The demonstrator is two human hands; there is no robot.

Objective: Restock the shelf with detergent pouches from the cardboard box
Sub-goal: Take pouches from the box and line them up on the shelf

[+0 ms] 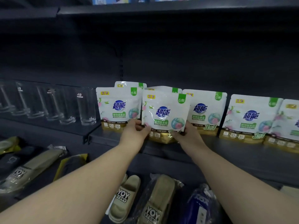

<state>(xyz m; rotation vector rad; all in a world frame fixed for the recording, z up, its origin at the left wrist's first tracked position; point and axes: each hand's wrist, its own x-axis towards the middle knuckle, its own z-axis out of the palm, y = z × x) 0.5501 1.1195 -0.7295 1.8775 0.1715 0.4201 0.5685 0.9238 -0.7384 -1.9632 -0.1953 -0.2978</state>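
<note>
A white and gold detergent pouch (163, 110) stands at the front of the dark shelf (226, 152), in the middle of the row. My left hand (134, 133) pinches its lower left corner and my right hand (186, 135) grips its lower right corner. More pouches stand behind and beside it: one to the left (117, 107), one to the right (205, 109) and another further right (249, 117). The cardboard box is out of view.
A row of clear drinking glasses (85, 107) stands on the shelf section to the left. On the lower shelf lie beige slippers (127, 196), wrapped slippers (32, 168) and a blue packed item (200, 207). The upper shelf edge (161, 9) runs overhead.
</note>
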